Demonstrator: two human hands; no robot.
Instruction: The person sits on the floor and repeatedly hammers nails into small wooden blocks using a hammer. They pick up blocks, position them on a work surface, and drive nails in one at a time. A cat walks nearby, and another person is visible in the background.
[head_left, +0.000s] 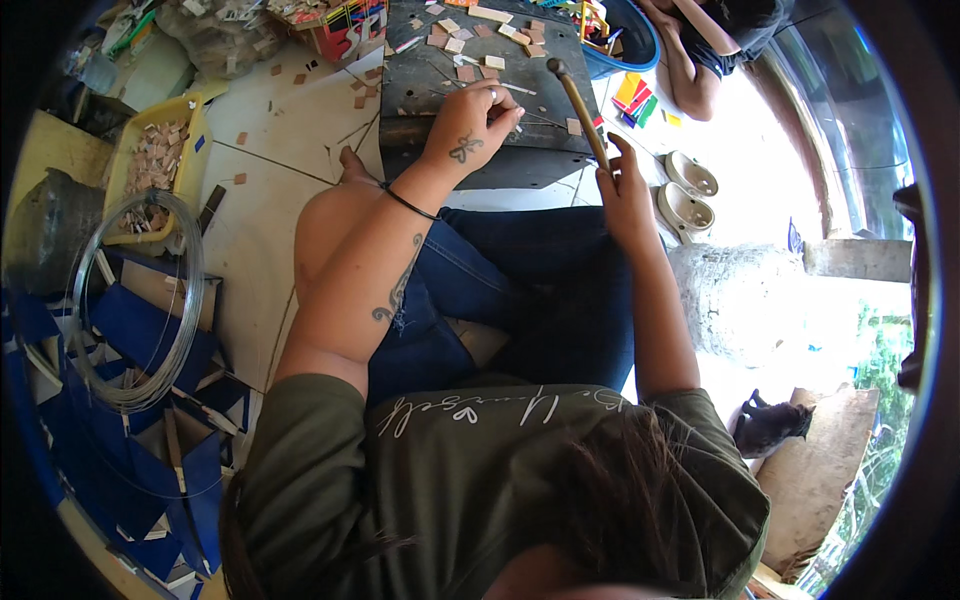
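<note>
My left hand [470,122] is over the near part of a low dark worktable [425,130], its fingers closed in a pinch. A tiny pale tip shows at the fingers, too small to name. My right hand [628,195] is closed around the lower end of a brownish rod with a dark knobbed end [578,110]. The rod slants up and to the left, clear of the tabletop, at the table's right edge. Small square wooden pieces [490,62] lie scattered over the far half of the table, with a thin pale stick [518,89] near my left hand.
At left stand a yellow basket of small wooden pieces [150,160], a wire coil [195,300] and blue boxes [150,345]. A blue tub [625,70] is at the far right, near another person's arm [700,30]. Sandals [690,172] and a dark cat [768,425] are at right.
</note>
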